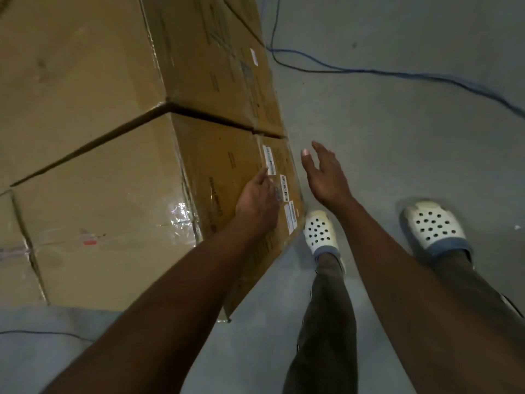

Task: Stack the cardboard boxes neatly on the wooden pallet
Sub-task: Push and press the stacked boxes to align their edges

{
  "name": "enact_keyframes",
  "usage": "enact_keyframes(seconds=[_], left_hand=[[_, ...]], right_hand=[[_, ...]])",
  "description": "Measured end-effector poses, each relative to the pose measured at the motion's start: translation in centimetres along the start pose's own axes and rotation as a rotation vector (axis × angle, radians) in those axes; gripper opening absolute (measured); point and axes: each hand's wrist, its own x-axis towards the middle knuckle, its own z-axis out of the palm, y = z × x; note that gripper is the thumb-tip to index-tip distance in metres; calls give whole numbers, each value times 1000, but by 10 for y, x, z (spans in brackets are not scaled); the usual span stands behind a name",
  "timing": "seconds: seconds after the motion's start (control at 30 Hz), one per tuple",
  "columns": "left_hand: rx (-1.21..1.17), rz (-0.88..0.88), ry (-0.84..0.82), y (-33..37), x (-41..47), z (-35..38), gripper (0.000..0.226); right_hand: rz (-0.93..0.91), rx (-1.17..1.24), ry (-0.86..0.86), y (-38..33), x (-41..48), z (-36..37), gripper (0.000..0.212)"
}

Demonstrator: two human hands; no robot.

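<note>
Near cardboard box, taped shut, at the front corner of the stack, butted against the neighbouring box behind, with a dark seam between. No sight of the wooden pallet, presumably hidden beneath the stack.

Probably a squaring-up step, judging by the hands. Left hand lying against the box's side face, fingertips touching the barcode labels, gripping nothing. Right hand in the air just beside the box's corner edge, fingers spread, touching nothing. Hands apart, neither clamped on anything.

To do it well:
- Bring the right palm flat onto the same face, set wide of the left.
- Push evenly with both, closing the seam without twisting the box.
- Keep pressure off the labels and the mid-panel; push near the edges, likely the stiffest part.
- Check the side faces for flushness before letting go.
- Mind the white clogs close under the corner.
- Mind the blue cable trailing across the floor when stepping back.
</note>
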Motion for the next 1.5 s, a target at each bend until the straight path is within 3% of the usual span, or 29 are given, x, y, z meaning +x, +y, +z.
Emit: enact_keyframes(seconds=[0.3,0.5,0.57,0.67,0.8,0.97,1.13,1.23,1.37,1.43,1.5], left_hand=[[-33,-37,60,-6,11,-3,77],[-92,-13,-22,-28,18,-15,77],[-33,-15,12,-48,20,-24,74],[78,-75,97,-89,34,-36,71],[-16,-206,129,-129,63,-34,77],[45,-189,-96,-118,77,-25,87],[-4,-159,-123,-122,75,-29,89],[-246,-104,-73,-127,68,-31,84],[-965,-104,127,-156,54,-62,71],[-954,-186,280,-184,55,-80,70],[-769,-272,381,-221,63,-93,71]], right_hand=[[33,-80,-27,-6,-5,-7,66],[21,-85,-29,-21,3,-11,66],[25,6,10,-29,8,-6,62],[179,304,73,-44,24,9,66],[317,559,75,-58,46,32,77],[306,534,79,-67,55,52,82],[344,496,50,-75,59,41,81],[374,490,65,-90,57,19,80],[329,632,70,-132,42,-13,73],[303,668,76,-158,53,-25,73],[289,711,96,-187,81,-33,73]])
